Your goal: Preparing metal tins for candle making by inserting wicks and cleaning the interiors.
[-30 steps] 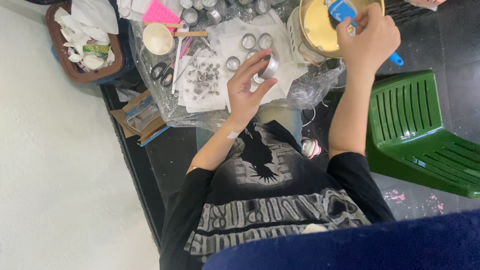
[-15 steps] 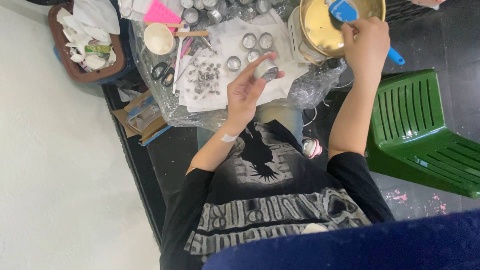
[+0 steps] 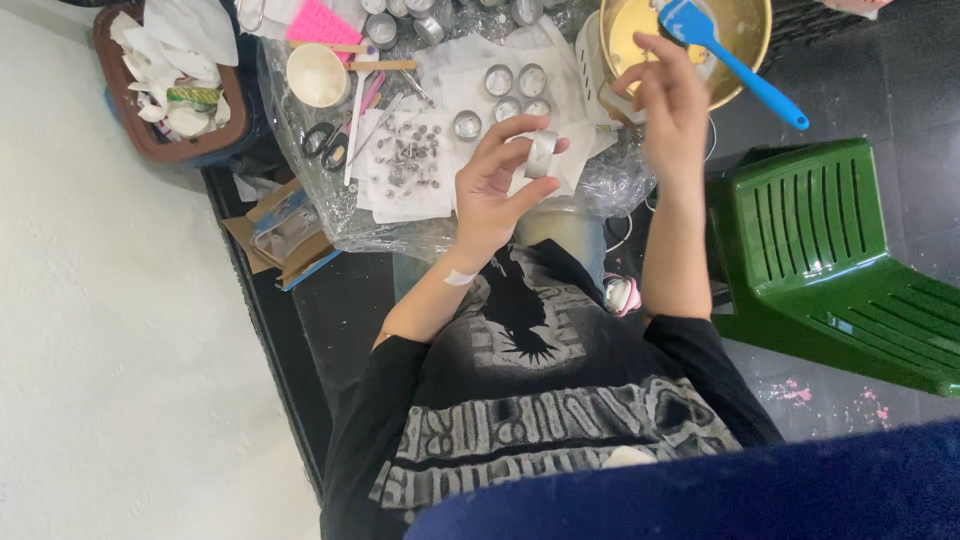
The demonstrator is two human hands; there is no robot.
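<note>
1. Head view, looking down on a seated person in a black printed shirt. The work lies on a low surface (image 3: 330, 235) covered with clear plastic sheet and white paper.

2. Left hand (image 3: 492, 190): raised above the near edge of the surface, thumb and fingers closed round a small round silver metal cup (image 3: 541, 153), held on its side. Grip is narrow, at the cup's rim and wall.

3. Right hand (image 3: 672, 92): lifted near the right edge of the surface, just in front of the gold-coloured metal bowl (image 3: 745, 45). It is motion-blurred; fingers look partly curled, and I cannot tell whether anything is held. It is not gripping the blue silicone spatula (image 3: 715, 45), which rests in the bowl with its handle over the rim toward the green plastic chair (image 3: 835, 265).

4. Step in hand, as a judgement: one cup is picked up and presented, while the right hand is between bowl and cup. The cup sits just left of the right hand, apart from it.

5. More empty silver cups (image 3: 515, 85) stand on the paper beyond the left hand. A scatter of small metal wick tabs (image 3: 412, 155) lies on paper toward the left, with black-handled scissors (image 3: 325, 145) and a round white bowl (image 3: 317, 75) beside them.

6. Next move, as a judgement: it calls for holding the cup level and steady near the bowl before anything goes in.

7. A brown tray of white scraps (image 3: 165, 90) sits off the far-left corner.
</note>
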